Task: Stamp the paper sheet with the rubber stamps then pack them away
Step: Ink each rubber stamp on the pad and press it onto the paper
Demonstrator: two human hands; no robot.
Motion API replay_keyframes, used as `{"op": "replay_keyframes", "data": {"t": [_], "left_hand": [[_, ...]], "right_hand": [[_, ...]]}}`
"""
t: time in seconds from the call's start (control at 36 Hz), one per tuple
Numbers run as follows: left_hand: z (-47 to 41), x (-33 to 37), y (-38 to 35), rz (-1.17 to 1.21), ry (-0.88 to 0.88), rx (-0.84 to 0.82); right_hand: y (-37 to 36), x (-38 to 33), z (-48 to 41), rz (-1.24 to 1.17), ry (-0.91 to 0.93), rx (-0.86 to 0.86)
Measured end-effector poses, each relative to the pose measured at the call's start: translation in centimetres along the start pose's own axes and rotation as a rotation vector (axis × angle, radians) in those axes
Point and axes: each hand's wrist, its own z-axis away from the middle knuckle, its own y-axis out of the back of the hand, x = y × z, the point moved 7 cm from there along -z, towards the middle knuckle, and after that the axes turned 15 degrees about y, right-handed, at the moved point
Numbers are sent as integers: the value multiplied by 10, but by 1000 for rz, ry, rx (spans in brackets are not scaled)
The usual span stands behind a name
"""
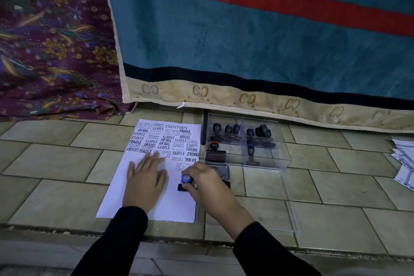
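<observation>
A white paper sheet [125,195] lies on the tiled floor, its far half covered with many stamped words. My left hand [144,182] rests flat on the sheet with fingers spread. My right hand [207,186] grips a rubber stamp with a blue-topped handle [186,179], its black base standing on the paper's right side. Right of the sheet stands a clear plastic box [282,159] with several dark-handled stamps in its compartments. An ink pad [220,171] lies just in front of the box, partly hidden by my right hand.
A teal mattress with a red stripe [268,40] stands against the back, a patterned purple cloth [51,47] to its left. The box's clear lid [289,213] lies on the tiles at the right. More stamped papers [403,163] lie at the far right edge.
</observation>
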Motion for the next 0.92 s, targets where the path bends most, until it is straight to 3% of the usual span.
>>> {"op": "replay_keyframes", "data": {"t": [0.81, 0.92], "left_hand": [[-1, -2, -2, 24, 17, -11], [-1, -1, 0, 5, 13, -18]], "right_hand": [[-2, 1, 7, -106, -80, 43], [44, 27, 9, -231, -218, 298]]}}
